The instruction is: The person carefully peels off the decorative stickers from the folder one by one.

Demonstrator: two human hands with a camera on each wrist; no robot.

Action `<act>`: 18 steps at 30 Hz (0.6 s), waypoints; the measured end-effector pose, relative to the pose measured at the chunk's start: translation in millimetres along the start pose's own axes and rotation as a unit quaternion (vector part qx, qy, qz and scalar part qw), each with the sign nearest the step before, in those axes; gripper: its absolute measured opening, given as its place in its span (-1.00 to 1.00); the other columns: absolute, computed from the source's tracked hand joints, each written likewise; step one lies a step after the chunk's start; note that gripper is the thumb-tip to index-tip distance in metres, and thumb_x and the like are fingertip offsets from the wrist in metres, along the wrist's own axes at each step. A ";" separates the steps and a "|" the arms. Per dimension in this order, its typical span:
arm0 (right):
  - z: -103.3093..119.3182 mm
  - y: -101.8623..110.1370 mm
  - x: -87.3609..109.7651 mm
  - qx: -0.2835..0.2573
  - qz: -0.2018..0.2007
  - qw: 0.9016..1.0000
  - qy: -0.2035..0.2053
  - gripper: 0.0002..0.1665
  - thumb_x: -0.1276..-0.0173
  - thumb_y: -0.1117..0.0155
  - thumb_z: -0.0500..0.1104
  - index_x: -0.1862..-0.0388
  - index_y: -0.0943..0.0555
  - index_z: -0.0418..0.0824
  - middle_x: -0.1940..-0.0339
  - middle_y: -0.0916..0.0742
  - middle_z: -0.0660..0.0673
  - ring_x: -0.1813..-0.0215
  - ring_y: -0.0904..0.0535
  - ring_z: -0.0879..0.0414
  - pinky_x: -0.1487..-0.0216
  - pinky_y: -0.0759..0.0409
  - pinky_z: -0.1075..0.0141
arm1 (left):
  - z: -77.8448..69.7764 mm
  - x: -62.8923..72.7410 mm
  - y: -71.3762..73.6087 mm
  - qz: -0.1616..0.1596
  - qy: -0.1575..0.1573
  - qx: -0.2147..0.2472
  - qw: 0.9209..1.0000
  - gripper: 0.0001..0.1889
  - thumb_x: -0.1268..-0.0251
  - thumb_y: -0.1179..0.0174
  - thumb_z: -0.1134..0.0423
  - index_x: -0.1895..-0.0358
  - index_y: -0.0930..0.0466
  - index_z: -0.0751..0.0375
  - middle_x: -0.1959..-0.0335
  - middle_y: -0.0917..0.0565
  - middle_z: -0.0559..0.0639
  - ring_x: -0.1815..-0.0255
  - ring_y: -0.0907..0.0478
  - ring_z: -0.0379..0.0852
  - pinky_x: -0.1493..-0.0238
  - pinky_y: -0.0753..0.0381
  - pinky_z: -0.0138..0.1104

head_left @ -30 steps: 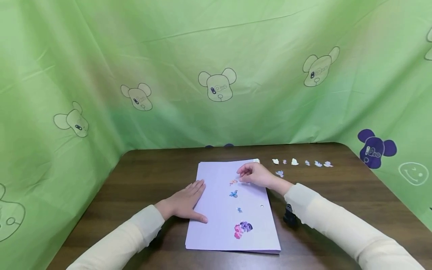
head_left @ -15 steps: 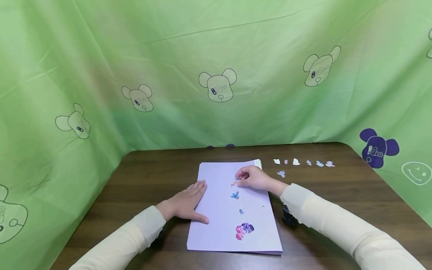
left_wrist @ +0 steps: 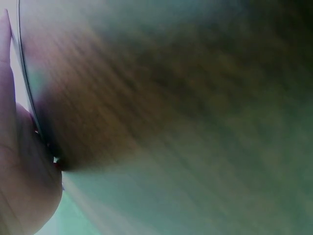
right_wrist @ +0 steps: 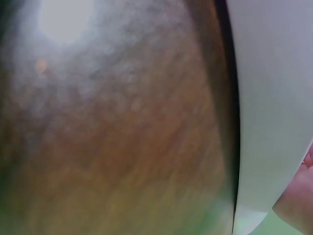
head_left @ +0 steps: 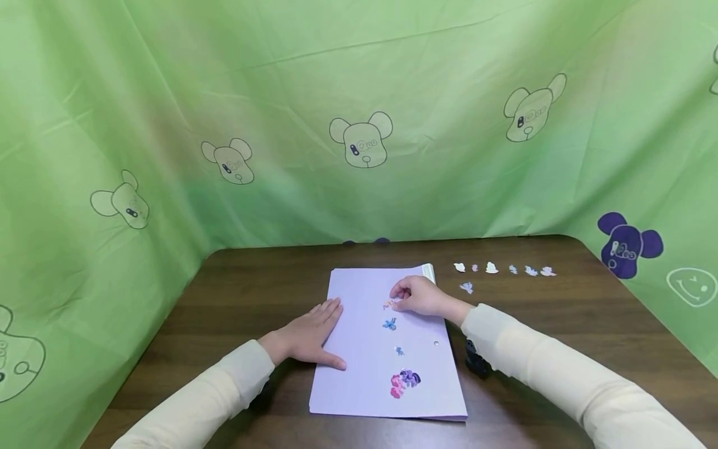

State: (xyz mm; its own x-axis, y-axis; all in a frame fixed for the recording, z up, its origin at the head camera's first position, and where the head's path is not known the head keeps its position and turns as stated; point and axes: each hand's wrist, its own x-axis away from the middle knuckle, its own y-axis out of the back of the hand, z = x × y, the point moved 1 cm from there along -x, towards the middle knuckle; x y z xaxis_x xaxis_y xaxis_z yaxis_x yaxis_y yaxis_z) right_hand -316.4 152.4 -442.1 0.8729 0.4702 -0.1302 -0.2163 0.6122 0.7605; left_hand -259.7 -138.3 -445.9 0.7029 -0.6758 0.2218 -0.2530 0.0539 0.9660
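White paper sheets (head_left: 359,380) lie stacked on the brown table. My left hand (head_left: 311,333) rests on their left edge, fingers spread and thumb out to the side. Over the upper right of the stack, my right hand (head_left: 423,296) has its fingers bent and its thumb at the right end of a small orange cutout sticker (head_left: 389,304), whose right end is partly hidden. Below it on the paper lie a blue sticker (head_left: 389,323), a smaller blue one (head_left: 399,351), and touching pink (head_left: 397,386) and purple (head_left: 411,377) pony-like ones.
Several small cutouts stand in a row right of the paper, among them a white one (head_left: 491,267), with a bluish one (head_left: 467,287) nearer. A pale label (head_left: 428,271) is at the paper's top right corner. A green printed cloth (head_left: 291,212) hangs behind the table (head_left: 252,274).
My right hand has shifted slightly left, bringing its thumb onto the right end of the orange sticker. The left hand and the other stickers stay in place on the paper.
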 end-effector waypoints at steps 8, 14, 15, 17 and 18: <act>2.0 -0.8 2.5 -0.005 0.003 1.000 -0.006 -0.88 -0.15 -0.45 -0.31 0.32 -0.67 -0.26 0.48 -0.59 0.01 0.35 -0.45 0.16 0.22 -0.47 0.27 | -1.9 -0.2 -0.1 0.000 -0.009 -0.002 1.000 0.27 0.01 0.08 -0.64 -0.56 0.22 0.27 -0.58 0.23 0.13 -0.56 0.32 -0.03 -0.48 0.18 -0.18; 4.8 0.1 0.4 -0.001 0.013 1.000 0.000 -0.89 -0.15 -0.44 -0.31 0.36 -0.65 -0.22 0.49 -0.58 0.03 0.36 -0.44 0.17 0.23 -0.46 0.28 | -0.9 0.7 -0.4 0.000 0.000 -0.004 1.000 0.27 0.01 0.08 -0.64 -0.56 0.22 0.26 -0.58 0.23 0.11 -0.56 0.32 -0.04 -0.48 0.18 -0.18; 5.2 0.4 -0.1 -0.001 0.014 1.000 -0.001 -0.89 -0.15 -0.44 -0.31 0.37 -0.65 -0.22 0.49 -0.57 0.03 0.36 -0.44 0.17 0.23 -0.46 0.28 | -0.6 0.8 -0.4 -0.001 0.001 -0.003 1.000 0.27 0.01 0.08 -0.64 -0.56 0.22 0.26 -0.58 0.23 0.11 -0.56 0.33 -0.04 -0.48 0.18 -0.18; 5.6 0.6 -1.0 -0.002 0.017 1.000 -0.002 -0.88 -0.15 -0.44 -0.31 0.37 -0.64 -0.22 0.49 -0.57 0.03 0.36 -0.44 0.16 0.23 -0.45 0.28 | -0.3 1.1 -0.1 -0.002 0.002 -0.003 1.000 0.27 0.01 0.08 -0.64 -0.56 0.22 0.26 -0.58 0.23 0.11 -0.56 0.33 -0.05 -0.48 0.18 -0.18; 5.8 0.7 -1.4 -0.003 0.019 1.000 -0.002 -0.88 -0.16 -0.43 -0.32 0.37 -0.63 -0.22 0.49 -0.57 0.02 0.36 -0.44 0.16 0.23 -0.45 0.28 | -0.1 1.2 0.0 -0.003 0.002 -0.002 1.000 0.27 0.01 0.08 -0.64 -0.56 0.22 0.26 -0.58 0.23 0.11 -0.56 0.33 -0.05 -0.48 0.18 -0.18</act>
State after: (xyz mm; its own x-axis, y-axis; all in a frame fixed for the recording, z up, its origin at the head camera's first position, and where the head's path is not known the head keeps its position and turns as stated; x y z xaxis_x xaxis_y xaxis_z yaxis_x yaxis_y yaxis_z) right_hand -315.2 148.5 -437.8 0.8654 0.4912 -0.0986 -0.2527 0.5979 0.7607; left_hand -258.8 -139.1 -445.6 0.7064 -0.6737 0.2173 -0.2462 0.0540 0.9677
